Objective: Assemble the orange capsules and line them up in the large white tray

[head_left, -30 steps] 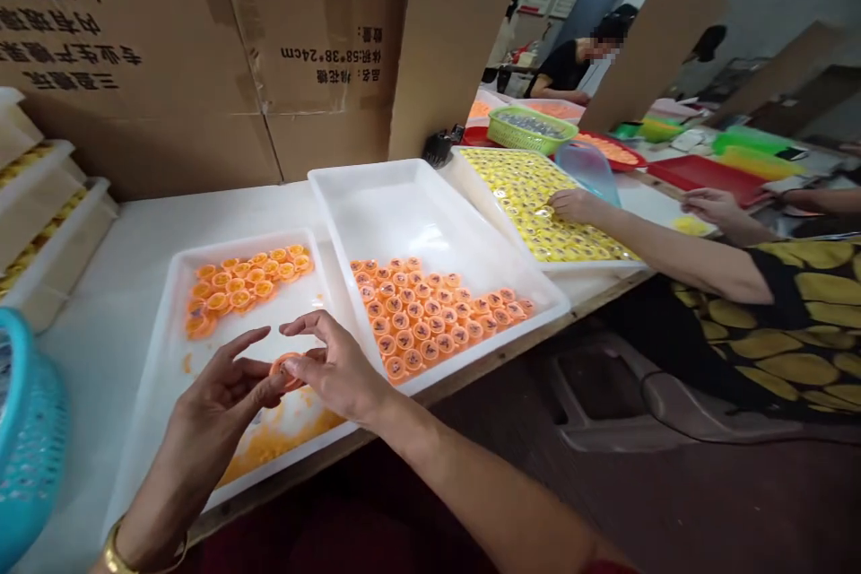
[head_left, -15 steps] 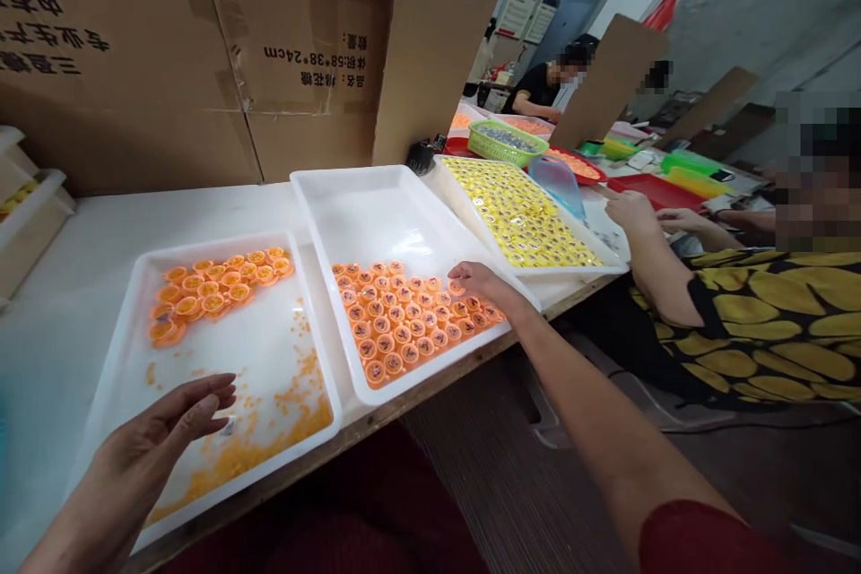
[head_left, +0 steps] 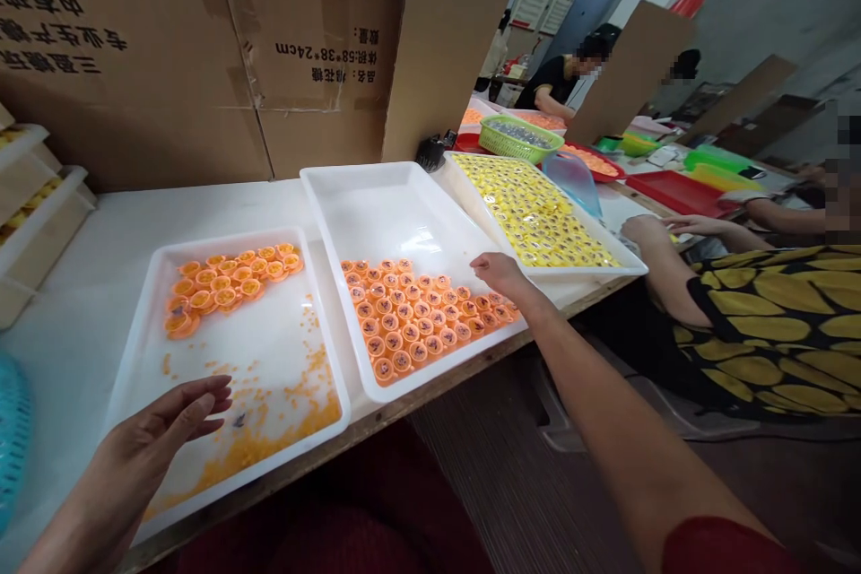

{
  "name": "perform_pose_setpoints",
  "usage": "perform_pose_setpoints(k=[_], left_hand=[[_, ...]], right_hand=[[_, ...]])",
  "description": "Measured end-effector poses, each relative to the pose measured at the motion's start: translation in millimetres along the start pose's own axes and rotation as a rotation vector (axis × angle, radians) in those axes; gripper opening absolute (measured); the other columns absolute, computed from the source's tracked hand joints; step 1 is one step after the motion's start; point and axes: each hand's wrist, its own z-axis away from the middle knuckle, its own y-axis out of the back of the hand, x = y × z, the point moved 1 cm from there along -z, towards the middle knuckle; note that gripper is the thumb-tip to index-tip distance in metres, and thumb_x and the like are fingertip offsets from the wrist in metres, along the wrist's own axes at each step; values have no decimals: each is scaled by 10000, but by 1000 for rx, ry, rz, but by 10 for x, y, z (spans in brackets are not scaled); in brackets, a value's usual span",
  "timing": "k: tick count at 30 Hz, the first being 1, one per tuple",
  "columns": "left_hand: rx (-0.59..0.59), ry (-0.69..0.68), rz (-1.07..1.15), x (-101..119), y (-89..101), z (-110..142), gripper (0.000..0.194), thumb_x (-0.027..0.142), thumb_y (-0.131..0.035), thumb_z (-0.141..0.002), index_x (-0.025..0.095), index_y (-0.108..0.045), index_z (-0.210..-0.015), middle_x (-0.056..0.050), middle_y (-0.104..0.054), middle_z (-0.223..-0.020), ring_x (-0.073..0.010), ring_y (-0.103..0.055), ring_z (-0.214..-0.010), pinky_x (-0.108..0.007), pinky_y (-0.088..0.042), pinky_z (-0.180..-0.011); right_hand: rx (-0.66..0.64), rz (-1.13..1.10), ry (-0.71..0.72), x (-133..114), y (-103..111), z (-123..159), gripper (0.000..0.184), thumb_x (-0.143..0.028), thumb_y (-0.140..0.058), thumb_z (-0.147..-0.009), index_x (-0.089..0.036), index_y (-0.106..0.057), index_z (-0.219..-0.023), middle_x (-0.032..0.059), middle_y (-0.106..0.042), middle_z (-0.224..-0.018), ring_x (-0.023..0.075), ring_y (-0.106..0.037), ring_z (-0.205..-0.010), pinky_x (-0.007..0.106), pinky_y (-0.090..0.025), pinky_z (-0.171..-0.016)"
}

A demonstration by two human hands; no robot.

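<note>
The table [head_left: 134,217] bears white trays [head_left: 377,211]; the left hand [head_left: 158,430] is released, loosely open; the right hand [head_left: 506,278] curls over one tray, its grip's contents impossible to tell; the orange cups [head_left: 410,334] sit in two trays, probably light, thin and slippery; best pinched gently at their sides.

A lime-green basket [head_left: 519,140] stands near a flat red tray [head_left: 679,192].
</note>
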Motion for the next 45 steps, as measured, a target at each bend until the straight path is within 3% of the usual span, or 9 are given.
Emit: perform_pose_setpoints(k=[7,17,21,24,27,32,35,40,45], left_hand=[[2,28,40,8,4,40,465,654,-678,-583,292,-712,-872,6,-744,-947,-296,-681,-901,-459,-552,-863],[53,-49,143,-64,12,58,432,478,-661,-694,124,-674,-940,-95,-705,-842,-220,-681,-769,-366,-555,-726],[95,-138,-172,-77,69,-5,276,341,-586,-743,160,-677,-930,-64,-691,-819,-183,-640,-717,-339,-518,-689],[64,-243,-598,-64,68,-51,212,243,-549,-759,193,-682,-916,-50,-663,-840,-166,-599,-712,-326,-474,-718],[-54,-310,-832,-39,-37,-104,246,226,-578,-747,215,-663,-978,-43,-625,-890,-167,-592,-760,-306,-454,-738],[-134,-257,-1027,-11,-221,-138,238,110,-509,-754,201,-664,-910,-62,-635,-854,-197,-610,-791,-304,-436,-720],[-113,-256,-1015,-21,-183,-103,241,116,-451,-810,185,-680,-839,-78,-654,-819,-209,-619,-808,-313,-434,-735],[74,-306,-817,-103,6,-29,286,142,-411,-862,164,-685,-941,-90,-670,-878,-196,-627,-820,-304,-443,-750],[132,-390,-697,-199,60,20,259,146,-434,-858,170,-685,-918,-74,-661,-843,-185,-628,-790,-295,-451,-740]], right_hand=[[55,315,99,-156,-70,-416,344,-346,-557,-891,-144,-549,-1168,89,-575,-1168,199,-592,-993,411,-511,-840],[80,450,231,-342,-232,-427,267,-4,-391,-860,-97,-635,-912,255,-634,-920,317,-645,-920,411,-447,-721],[95,401,159,-468,-114,-500,222,-36,-452,-824,-154,-625,-898,231,-652,-882,310,-657,-830,390,-434,-632],[161,17,195,-902,53,-236,101,-158,-567,-800,-230,-609,-857,120,-685,-823,235,-652,-749,366,-462,-650],[93,-422,454,-1558,85,402,91,-235,-623,-774,-240,-625,-864,42,-682,-801,170,-637,-713,318,-494,-666],[-295,-269,1001,-2404,-344,1317,221,-98,-490,-794,-227,-661,-846,36,-683,-856,173,-624,-761,300,-479,-686],[-363,-88,1016,-2687,-590,1268,220,-123,-515,-799,-211,-661,-938,60,-686,-944,208,-631,-855,311,-470,-738],[-195,-14,793,-3198,-739,765,332,-163,-486,-850,-152,-557,-1174,128,-595,-1206,242,-575,-1084,314,-443,-849],[-183,68,716,-3540,-943,632,330,-135,-496,-834,-164,-551,-1158,131,-589,-1182,254,-603,-1017,326,-463,-784]])
